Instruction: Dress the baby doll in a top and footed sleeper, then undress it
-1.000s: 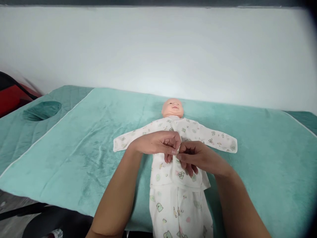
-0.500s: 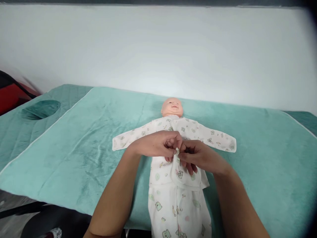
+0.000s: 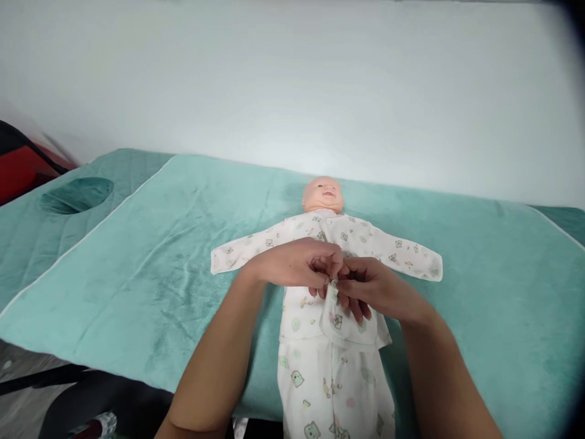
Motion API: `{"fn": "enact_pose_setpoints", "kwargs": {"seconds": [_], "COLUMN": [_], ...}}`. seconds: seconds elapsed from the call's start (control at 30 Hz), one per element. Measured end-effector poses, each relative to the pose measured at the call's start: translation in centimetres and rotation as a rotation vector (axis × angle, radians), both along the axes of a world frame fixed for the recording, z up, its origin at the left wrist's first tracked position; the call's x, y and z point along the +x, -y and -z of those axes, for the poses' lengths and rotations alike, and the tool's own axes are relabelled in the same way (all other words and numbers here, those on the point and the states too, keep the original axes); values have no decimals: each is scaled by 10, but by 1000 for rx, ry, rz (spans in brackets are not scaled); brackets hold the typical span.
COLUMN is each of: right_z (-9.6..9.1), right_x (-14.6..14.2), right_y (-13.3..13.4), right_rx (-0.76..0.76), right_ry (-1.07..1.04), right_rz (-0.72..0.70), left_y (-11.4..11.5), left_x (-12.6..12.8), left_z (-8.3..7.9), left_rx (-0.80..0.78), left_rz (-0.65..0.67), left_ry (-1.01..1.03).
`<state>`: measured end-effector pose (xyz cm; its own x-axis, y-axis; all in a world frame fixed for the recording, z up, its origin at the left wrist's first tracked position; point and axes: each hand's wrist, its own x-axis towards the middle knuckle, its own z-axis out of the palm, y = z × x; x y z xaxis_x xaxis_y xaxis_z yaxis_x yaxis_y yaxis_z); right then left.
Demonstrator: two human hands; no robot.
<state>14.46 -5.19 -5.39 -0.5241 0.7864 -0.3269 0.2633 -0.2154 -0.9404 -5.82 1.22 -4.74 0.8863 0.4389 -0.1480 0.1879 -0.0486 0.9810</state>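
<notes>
A baby doll [image 3: 322, 194] lies face up, its head toward the wall. It wears a white printed baby shirt [image 3: 301, 314] with both sleeves spread out sideways, and matching white pants [image 3: 306, 390]. Over the doll's belly, my left hand [image 3: 304, 263] pinches the front edge of the shirt. Close against it, my right hand [image 3: 372, 286] grips the same edge between thumb and fingers. The cloth at the fingertips is bunched, and any fastener there is mostly hidden. Below the hands, the shirt's front flap hangs over the waist of the pants.
A teal velvety cover [image 3: 150, 268] spreads over the bed under the doll. At the left end is a face hole [image 3: 77, 195]. A white wall [image 3: 292, 85] stands behind. A red and black object [image 3: 22, 167] sits at far left, and a black seat [image 3: 114, 402] below the front edge.
The view has shifted slightly, so doll and hands sit a little further right. Both hands keep pinching the shirt edge, with fingertips slightly closer together.
</notes>
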Motion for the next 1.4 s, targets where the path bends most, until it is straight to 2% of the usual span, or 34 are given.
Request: {"fn": "enact_pose_setpoints", "kwargs": {"seconds": [0.2, 0.33, 0.4, 0.5, 0.57, 0.63, 0.67, 0.7, 0.77, 0.87, 1.0, 1.1, 1.2, 1.3, 1.4], "right_z": [4, 3, 3, 7, 13, 19, 22, 24, 28, 35, 52, 69, 80, 81, 77], "right_x": [7, 9, 9, 7, 3, -2, -4, -6, -8, -7, 0, 7, 14, 18, 19], "right_y": [-3, -3, -3, -2, -2, -2, -2, 0, 5, 22, 61, 92, 113, 120, 121], "right_rx": [-11, -5, -3, 42, 185, 408, 518, 611, 727, 785, 824, 778, 751, 731, 701], "right_ry": [-108, -207, -221, -252, -280, -241, -188, -117, 34, 192, 211, 152, 132, 96, 57], "right_rz": [-24, 23, 30, 78, 268, 511, 585, 607, 548, 462, 446, 485, 524, 504, 487], "left_y": [-2, -3, -4, -9, -13, -12, -9, -4, 14, 53, 109, 138, 151, 156, 158], "left_x": [-5, -13, -14, -10, -6, -4, -4, -5, -9, -20, -33, -35, -32, -28, -30], "left_z": [2, 4, 5, 8, 12, 19, 24, 30, 43, 65, 84, 87, 85, 81, 78], "left_rx": [-98, -143, -122, -34, 28, 75, 97, 124, 203, 320, 379, 398, 427, 452, 396], "left_rz": [33, 91, -32, -384, -540, -618, -652, -695, -817, -988, -1002, -961, -958, -1014, -1050], "left_ry": [80, 244, 412, 585, 549, 441, 389, 344, 275, 186, 98, 86, 62, 50, 77]}}
